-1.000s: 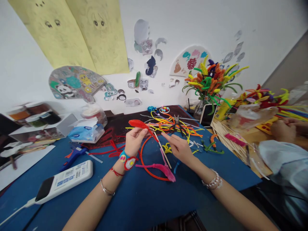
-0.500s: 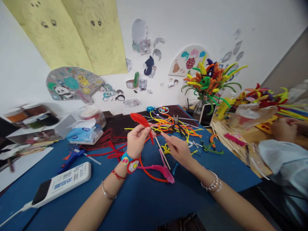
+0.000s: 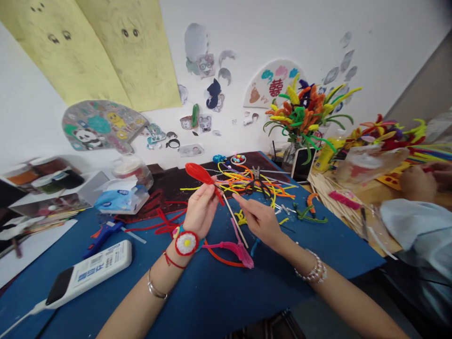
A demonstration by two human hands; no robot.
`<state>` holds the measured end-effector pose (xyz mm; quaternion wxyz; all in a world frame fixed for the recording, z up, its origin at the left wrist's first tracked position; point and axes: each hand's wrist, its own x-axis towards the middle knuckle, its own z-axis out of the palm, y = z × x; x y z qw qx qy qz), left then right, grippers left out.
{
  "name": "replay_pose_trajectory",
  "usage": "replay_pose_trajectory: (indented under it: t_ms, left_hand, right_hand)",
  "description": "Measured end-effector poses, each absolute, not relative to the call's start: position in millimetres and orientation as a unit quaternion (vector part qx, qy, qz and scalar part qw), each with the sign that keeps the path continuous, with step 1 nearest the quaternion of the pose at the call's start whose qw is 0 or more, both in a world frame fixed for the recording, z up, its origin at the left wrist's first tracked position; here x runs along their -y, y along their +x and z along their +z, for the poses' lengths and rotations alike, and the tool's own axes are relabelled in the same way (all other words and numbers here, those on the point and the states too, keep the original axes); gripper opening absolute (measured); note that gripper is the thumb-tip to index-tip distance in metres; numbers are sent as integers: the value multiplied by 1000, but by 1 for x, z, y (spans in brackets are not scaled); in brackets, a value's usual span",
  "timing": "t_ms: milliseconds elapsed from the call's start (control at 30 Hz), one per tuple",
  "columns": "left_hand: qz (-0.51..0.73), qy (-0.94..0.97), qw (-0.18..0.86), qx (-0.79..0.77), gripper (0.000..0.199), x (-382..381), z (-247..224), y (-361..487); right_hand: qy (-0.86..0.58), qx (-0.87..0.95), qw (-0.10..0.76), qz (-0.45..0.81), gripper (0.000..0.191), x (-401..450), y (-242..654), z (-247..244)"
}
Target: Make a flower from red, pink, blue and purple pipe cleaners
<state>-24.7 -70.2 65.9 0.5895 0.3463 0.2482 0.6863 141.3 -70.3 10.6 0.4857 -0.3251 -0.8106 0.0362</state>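
A red pipe-cleaner petal (image 3: 198, 173) is pinched in my left hand (image 3: 203, 207), its rounded end pointing up and left and a short red tail hanging below the fingers. To the right is my right hand (image 3: 259, 219), its index finger stretched toward the red piece and the other fingers curled; whether it holds anything thin is too small to tell. A thin wooden stick (image 3: 236, 221) slants down between the hands. Below them a pink pipe-cleaner piece (image 3: 242, 254) lies on the blue mat (image 3: 212, 301).
Loose pipe cleaners (image 3: 240, 181) and black-handled pliers (image 3: 257, 183) lie behind my hands. At left are a glue gun (image 3: 102, 238), a white device (image 3: 92, 270) and tissues (image 3: 122, 195). A vase of colourful flowers (image 3: 303, 113) stands behind; another person's hand (image 3: 418, 183) is at right.
My left hand has rolled, so the white flower on its bracelet now faces up. The red petal has tilted and shifted slightly left. The camera view has moved a little.
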Motion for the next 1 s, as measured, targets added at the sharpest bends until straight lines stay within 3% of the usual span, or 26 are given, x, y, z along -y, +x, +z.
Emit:
replay_pose_trajectory:
  t_ms: [300,633,767,1000]
  left_hand:
    - [692,359,558,-286,22,70,63,-27]
    - [675,512,380,-372,19,67,58,-39]
    - [630,580,332,-396,19,69,70,-47]
    - [514,677,355,-390,25,67,89,-64]
  right_hand:
    - [-331,809,484,34,39,73,140,11]
    - [-333,812,480,5,41,76,139,13]
    - [-344,810,474,-44,44,71,147,14]
    - [-334,800,445,-226,48,61,167,20]
